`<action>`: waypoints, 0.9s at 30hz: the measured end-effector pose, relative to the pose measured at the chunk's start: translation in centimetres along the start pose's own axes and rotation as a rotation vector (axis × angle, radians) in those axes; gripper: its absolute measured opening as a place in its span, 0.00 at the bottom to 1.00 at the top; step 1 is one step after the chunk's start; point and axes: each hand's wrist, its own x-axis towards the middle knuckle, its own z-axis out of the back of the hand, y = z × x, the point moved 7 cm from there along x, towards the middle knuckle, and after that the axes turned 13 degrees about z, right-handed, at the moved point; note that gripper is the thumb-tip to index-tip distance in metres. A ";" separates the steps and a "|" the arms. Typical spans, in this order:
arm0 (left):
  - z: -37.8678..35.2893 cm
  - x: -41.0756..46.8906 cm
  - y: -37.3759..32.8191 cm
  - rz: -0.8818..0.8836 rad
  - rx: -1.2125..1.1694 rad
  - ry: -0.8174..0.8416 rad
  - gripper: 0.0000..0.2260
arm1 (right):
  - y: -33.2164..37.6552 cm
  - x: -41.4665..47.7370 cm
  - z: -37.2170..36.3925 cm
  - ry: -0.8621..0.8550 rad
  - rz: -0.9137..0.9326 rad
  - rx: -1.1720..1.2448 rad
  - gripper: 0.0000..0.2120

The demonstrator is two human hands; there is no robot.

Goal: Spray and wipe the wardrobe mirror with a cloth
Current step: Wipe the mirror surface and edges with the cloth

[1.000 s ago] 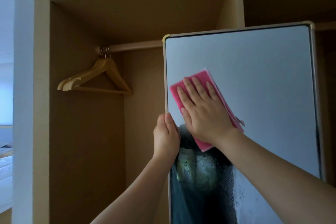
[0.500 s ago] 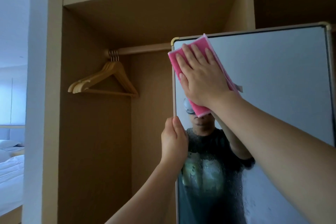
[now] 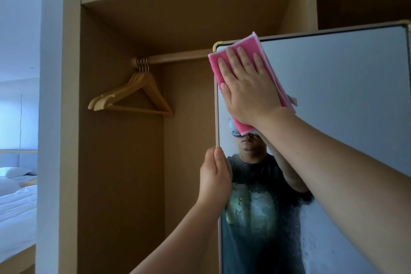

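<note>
Mirror [image 3: 333, 100]: rigid, fragile glass in a thin frame, standing at wardrobe [image 3: 124, 162] front. Left hand [image 3: 214, 176] curled around frame edge, steadying. Right hand [image 3: 246, 87] flat, fingers spread, pressing soft pink cloth [image 3: 249, 46] into top-left corner. Wet, droplets lower; likely slippery.

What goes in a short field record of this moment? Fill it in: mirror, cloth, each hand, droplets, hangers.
mirror: framed panel in front of the open wardrobe
cloth: pink, folded, flat at the mirror's top left corner
right hand: palm spread over the cloth, pressing it to the glass
left hand: gripping the mirror's left edge
droplets: spray on the lower glass, unwiped
hangers: wooden, on the rail, empty
</note>
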 end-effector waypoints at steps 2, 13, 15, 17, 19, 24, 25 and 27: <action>0.1 -0.8 0.9 0.019 0.017 0.024 0.20 | 0.3 -0.4 -0.1 -0.009 0.000 0.011 0.28; 0.9 -3.2 3.3 0.090 0.058 0.094 0.17 | 2.8 -3.5 -0.9 -0.014 0.004 0.020 0.28; 1.1 -3.5 3.5 0.096 0.067 0.098 0.16 | 3.3 -4.1 -0.9 -0.014 0.005 0.026 0.28; 1.1 -3.6 3.6 0.100 0.083 0.095 0.17 | 3.7 -4.6 -0.9 -0.013 0.003 0.032 0.28; 1.2 -3.9 3.8 0.108 0.088 0.093 0.17 | 4.0 -5.1 -0.9 -0.013 0.000 0.038 0.28; 1.3 -4.5 3.9 0.113 0.082 0.103 0.16 | 4.8 -6.1 -0.8 -0.003 -0.009 0.060 0.28; 1.3 -4.6 4.0 0.119 0.080 0.105 0.17 | 4.9 -6.2 -0.8 -0.001 -0.011 0.063 0.28; 1.4 -4.8 4.1 0.129 0.083 0.103 0.17 | 5.1 -6.5 -0.8 0.000 -0.015 0.064 0.28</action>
